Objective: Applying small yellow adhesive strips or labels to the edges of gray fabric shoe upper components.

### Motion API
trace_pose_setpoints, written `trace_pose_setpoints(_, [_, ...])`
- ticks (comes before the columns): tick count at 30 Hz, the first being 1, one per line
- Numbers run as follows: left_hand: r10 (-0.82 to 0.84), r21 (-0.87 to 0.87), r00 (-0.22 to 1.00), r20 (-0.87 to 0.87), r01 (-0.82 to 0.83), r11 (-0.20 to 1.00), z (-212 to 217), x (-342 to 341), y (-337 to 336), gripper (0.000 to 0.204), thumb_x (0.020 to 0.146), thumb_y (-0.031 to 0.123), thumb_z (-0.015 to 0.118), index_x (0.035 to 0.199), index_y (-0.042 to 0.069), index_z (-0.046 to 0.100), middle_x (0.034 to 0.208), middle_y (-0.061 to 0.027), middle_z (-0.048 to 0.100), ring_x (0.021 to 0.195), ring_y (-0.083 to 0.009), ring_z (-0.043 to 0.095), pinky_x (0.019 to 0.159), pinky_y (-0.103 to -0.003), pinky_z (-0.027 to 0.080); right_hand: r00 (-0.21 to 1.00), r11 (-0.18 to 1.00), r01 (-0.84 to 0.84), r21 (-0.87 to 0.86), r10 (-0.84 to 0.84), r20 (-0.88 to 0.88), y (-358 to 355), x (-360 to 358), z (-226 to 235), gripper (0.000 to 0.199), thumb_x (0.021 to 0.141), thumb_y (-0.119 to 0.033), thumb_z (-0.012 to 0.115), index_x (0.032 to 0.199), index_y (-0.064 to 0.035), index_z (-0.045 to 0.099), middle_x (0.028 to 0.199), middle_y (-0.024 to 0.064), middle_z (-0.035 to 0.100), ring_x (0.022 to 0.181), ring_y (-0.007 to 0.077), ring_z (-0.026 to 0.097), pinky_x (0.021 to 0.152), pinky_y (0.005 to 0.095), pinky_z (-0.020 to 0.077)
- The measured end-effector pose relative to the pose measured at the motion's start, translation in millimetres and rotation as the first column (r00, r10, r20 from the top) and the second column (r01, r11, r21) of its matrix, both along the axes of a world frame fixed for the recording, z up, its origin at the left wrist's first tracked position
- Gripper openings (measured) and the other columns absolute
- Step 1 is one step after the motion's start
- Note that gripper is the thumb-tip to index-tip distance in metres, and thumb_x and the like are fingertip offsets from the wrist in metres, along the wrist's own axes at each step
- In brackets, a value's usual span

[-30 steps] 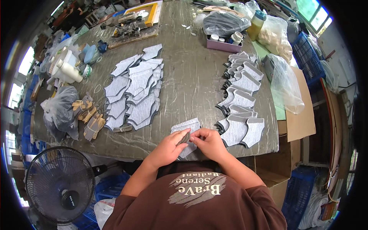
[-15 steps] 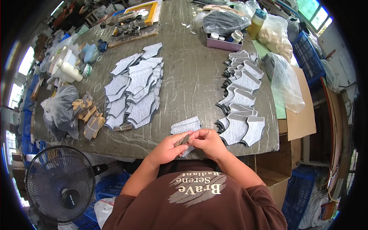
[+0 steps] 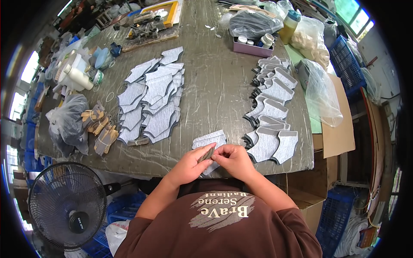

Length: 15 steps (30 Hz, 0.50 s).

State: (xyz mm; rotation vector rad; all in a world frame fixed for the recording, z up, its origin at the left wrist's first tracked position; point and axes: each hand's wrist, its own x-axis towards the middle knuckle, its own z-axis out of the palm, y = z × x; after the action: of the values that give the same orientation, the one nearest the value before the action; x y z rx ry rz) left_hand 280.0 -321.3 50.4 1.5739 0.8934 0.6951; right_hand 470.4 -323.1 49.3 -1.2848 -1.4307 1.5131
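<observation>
Near the table's front edge, my left hand point(image 3: 188, 166) is closed around a small stack of thin grey-brown strips point(image 3: 207, 155). The fingers of my right hand point(image 3: 235, 161) are pinched together at the right side of that stack, touching it. Under and just beyond both hands lies a light grey cut fabric piece point(image 3: 211, 138), partly covered by them. To the right, overlapping grey cut pieces with dark edges point(image 3: 263, 145) run away from me in a column. More such grey pieces point(image 3: 160, 124) lie in overlapping rows to the left.
Banded bundles of strips point(image 3: 106, 141) sit at the left beside a filled plastic bag point(image 3: 71, 124). A black fan point(image 3: 68, 206) stands at the lower left. At the far right is a purple box point(image 3: 252, 49) with small jars; a cardboard sheet point(image 3: 337, 137) hangs past the right edge.
My hands stay in nearly the same place, still on the strips, with only a slight shift of the fingers. The pieces on the table have not moved.
</observation>
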Motion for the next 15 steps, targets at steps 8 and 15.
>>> trace_pose_setpoints(8, [0.028, 0.294, 0.998, -0.048, -0.012, 0.956, -6.8, 2.8, 4.7, 0.047, 0.089, 0.004, 0.054, 0.134, -0.001, 0.044, 0.101, -0.0067, 0.059, 0.073, -0.008, 0.055, 0.066, -0.023, 0.046, 0.996, 0.997, -0.002, 0.08, -0.005, 0.087, 2.9, -0.4, 1.4, 0.009, 0.084, -0.007, 0.065, 0.08, 0.0009, 0.067, 0.067, -0.0028, 0.061, 0.06, 0.0032, 0.049, 0.054, 0.0215, 0.0413])
trace_pose_setpoints(15, [0.133, -0.497, 0.895, 0.427, 0.109, 0.861, -14.8, -0.8, -0.5, 0.044, 0.09, 0.005, 0.052, 0.133, -0.002, 0.044, 0.096, -0.0081, 0.06, 0.073, -0.0124, 0.058, 0.066, -0.026, 0.049, 0.985, 0.993, -0.036, 0.113, 0.054, -0.162, 0.3, -4.0, -13.1, 0.009, 0.092, -0.005, 0.052, 0.083, -0.0027, 0.053, 0.077, -0.0025, 0.054, 0.074, 0.0053, 0.049, 0.067, 0.0212, 0.0416])
